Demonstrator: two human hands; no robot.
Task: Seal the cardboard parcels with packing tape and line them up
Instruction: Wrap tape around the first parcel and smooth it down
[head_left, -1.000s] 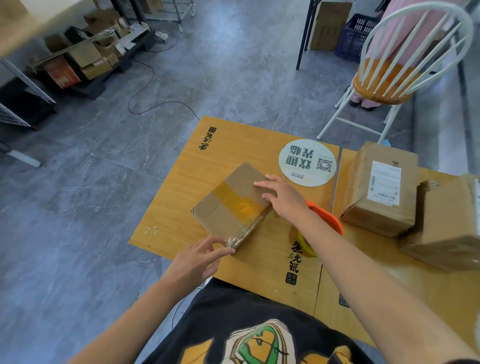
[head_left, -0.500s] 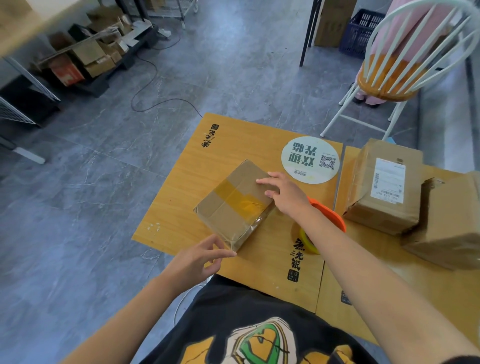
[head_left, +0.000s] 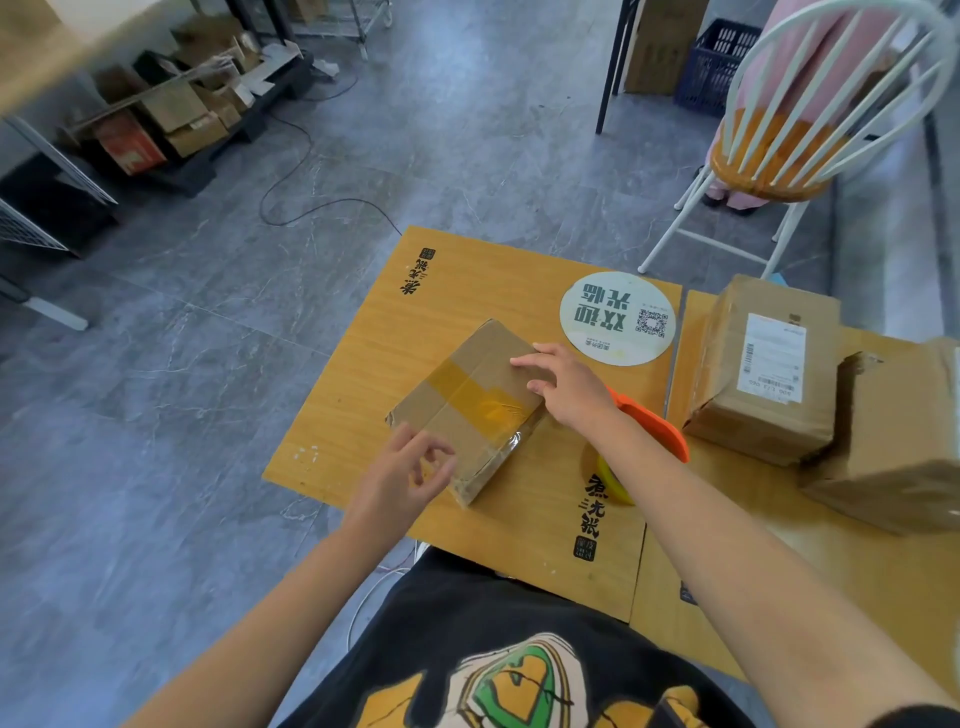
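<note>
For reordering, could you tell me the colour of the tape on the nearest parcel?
Amber-yellow packing tape; head view.

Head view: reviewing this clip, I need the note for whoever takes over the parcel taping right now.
Left hand: fingers loosely curled at the near corner of the small flat brown cardboard parcel; grip unclear.
Right hand: fingers spread, resting on that parcel's far right edge.
Orange tape dispenser lies on the yellow wooden table, partly behind the right forearm.
Done: a yellowish tape strip crosses this parcel's top.
Left: labelled brown cardboard box and plain brown cardboard box sit to the right, seals unclear; nothing lined up yet.
</note>
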